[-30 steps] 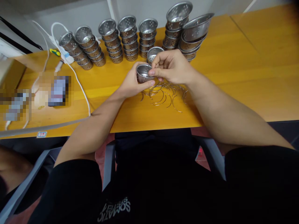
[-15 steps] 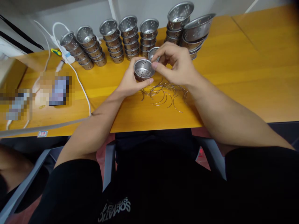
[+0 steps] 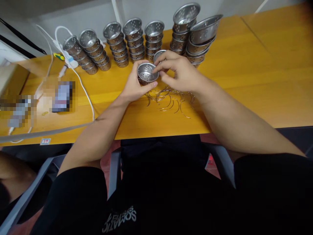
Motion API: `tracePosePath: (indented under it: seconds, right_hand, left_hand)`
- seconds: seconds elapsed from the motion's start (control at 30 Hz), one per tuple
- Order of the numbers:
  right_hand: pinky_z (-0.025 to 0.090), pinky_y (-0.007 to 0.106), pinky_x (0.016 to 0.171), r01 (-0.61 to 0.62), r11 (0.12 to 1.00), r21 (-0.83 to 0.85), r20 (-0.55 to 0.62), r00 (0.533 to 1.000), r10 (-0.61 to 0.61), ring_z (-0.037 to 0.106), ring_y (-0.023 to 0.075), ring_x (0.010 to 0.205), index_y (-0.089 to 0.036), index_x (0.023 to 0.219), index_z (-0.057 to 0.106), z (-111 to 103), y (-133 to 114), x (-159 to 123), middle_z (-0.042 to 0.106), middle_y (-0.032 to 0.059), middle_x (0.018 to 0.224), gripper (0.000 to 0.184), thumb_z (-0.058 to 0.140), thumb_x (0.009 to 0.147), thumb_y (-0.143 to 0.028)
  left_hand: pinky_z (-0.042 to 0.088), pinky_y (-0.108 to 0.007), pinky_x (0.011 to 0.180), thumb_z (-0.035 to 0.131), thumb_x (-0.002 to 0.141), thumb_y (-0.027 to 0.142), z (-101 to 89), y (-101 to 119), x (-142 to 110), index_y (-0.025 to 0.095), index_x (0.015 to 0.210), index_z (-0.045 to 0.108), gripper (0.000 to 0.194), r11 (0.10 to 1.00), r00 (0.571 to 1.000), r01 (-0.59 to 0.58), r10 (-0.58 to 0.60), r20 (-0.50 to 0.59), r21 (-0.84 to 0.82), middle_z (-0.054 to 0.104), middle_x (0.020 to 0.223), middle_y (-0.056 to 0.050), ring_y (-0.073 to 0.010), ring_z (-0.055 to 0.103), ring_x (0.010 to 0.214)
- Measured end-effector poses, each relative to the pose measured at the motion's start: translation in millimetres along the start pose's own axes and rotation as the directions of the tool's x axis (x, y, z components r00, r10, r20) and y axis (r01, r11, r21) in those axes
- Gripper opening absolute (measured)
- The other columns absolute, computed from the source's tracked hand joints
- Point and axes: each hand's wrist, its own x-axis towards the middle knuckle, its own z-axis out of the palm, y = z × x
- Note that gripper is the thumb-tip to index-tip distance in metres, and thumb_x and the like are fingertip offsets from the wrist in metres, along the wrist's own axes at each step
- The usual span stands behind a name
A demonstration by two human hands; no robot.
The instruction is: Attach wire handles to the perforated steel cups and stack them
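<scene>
My left hand is wrapped round a perforated metal strainer basket, its open top facing up and towards me. At the basket's right rim, my right hand has a fingertip over the inside wall and its thumb close outside. Whether a wire sits between those fingers cannot be made out. Below both hands lies a loose pile of thin curved wires on the table. Another small strainer basket stands just behind, partly covered by my right hand.
Several stacks of strainer baskets line the back of the yellow table. A leaning stack of wider ones stands behind my right hand. At left are a blurred phone, a white cable and a yellow-green tool.
My right hand has shifted its fingers at the rim, with a fingertip now reaching further inside the basket. A wire end seen inside the basket earlier no longer shows clearly.
</scene>
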Motion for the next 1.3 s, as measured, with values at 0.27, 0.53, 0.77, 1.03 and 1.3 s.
tracePosePath:
  seconds: [0.27,0.53,0.77,1.03,1.3]
  right_hand:
    - [0.070,0.074,0.133,-0.023,1.000,0.009,0.030,0.999,0.022,0.082,0.0502,0.152,-0.040,0.130,0.097,1.3,-4.2,-0.3,0.089,0.0123,0.158,0.034,0.089,0.111,-0.067]
    - [0.066,0.072,0.141,0.012,0.998,-0.063,0.067,0.998,-0.008,0.078,0.0514,0.159,-0.038,0.146,0.094,7.9,1.8,-0.8,0.087,0.0138,0.161,0.036,0.089,0.112,-0.049]
    - [0.054,0.077,0.150,0.003,0.999,-0.043,0.139,0.990,0.003,0.064,0.0499,0.175,-0.041,0.163,0.088,18.5,3.3,-2.8,0.078,0.0110,0.178,0.055,0.085,0.108,-0.049]
    - [0.066,0.065,0.133,-0.096,0.993,-0.064,-0.164,0.983,0.085,0.071,0.0443,0.149,-0.041,0.129,0.086,-6.5,-3.3,-2.4,0.081,0.0119,0.165,0.038,0.085,0.115,-0.076]
    - [0.063,0.063,0.120,-0.190,0.968,-0.163,-0.306,0.943,0.133,0.069,0.0372,0.125,-0.031,0.127,0.089,0.2,54.1,-1.5,0.079,0.0196,0.155,0.053,0.078,0.116,-0.082]
  left_hand:
    - [0.067,-0.059,0.139,0.086,0.107,0.106,0.0,-12.9,-4.1,0.038,0.183,0.046,0.110,0.995,0.995,-0.097,0.097,-0.007,-0.022,0.067,0.168,-0.013,-0.0395,0.079,0.156]
    - [0.071,-0.056,0.133,0.088,0.110,0.100,3.2,-15.3,-1.6,0.037,0.182,0.044,0.106,0.990,0.990,-0.140,0.139,-0.037,-0.028,0.069,0.165,-0.013,-0.0372,0.081,0.149]
    - [0.068,-0.059,0.138,0.082,0.107,0.109,1.3,0.7,-1.2,0.040,0.184,0.044,0.110,1.000,1.000,-0.025,0.025,-0.001,-0.007,0.068,0.165,-0.012,-0.0384,0.079,0.154]
    - [0.069,-0.064,0.137,0.085,0.100,0.113,2.6,6.4,4.5,0.045,0.191,0.039,0.122,0.978,0.980,0.197,-0.199,-0.024,-0.076,0.060,0.184,-0.018,-0.0421,0.073,0.164]
    - [0.066,-0.080,0.140,0.109,0.097,0.088,2.3,-21.4,-6.8,0.038,0.172,0.057,0.104,0.944,0.948,0.313,-0.317,-0.022,-0.102,0.060,0.191,-0.022,-0.0491,0.067,0.175]
